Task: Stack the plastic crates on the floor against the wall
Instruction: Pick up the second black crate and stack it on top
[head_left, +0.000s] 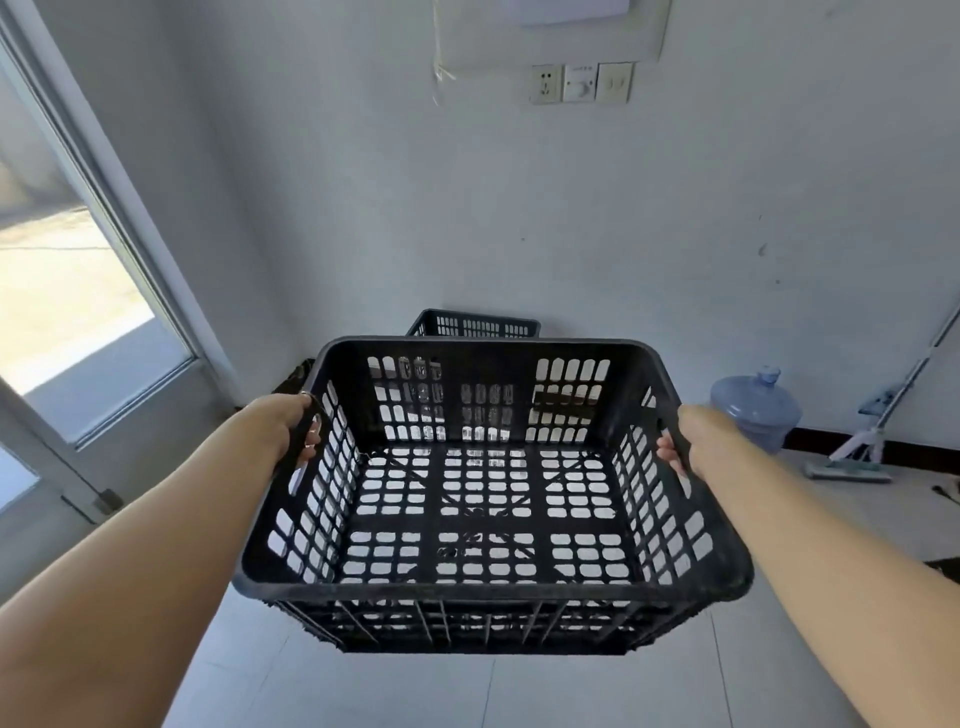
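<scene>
A black slotted plastic crate (488, 587) hangs in the air in front of me, empty and open side up. My left hand (291, 423) grips its left handle slot and my right hand (685, 441) grips the right one. Behind it, against the white wall, the rim of another black crate (475, 325) shows above the held crate's far edge. Its lower part is hidden. A dark edge (298, 376) to its left may belong to a further crate.
A blue water jug (756, 410) stands on the floor by the wall at the right, with a mop (862, 441) leaning beyond it. A glass door (78, 312) fills the left. Wall sockets (582, 83) sit high up. Pale floor tiles (415, 691) lie below.
</scene>
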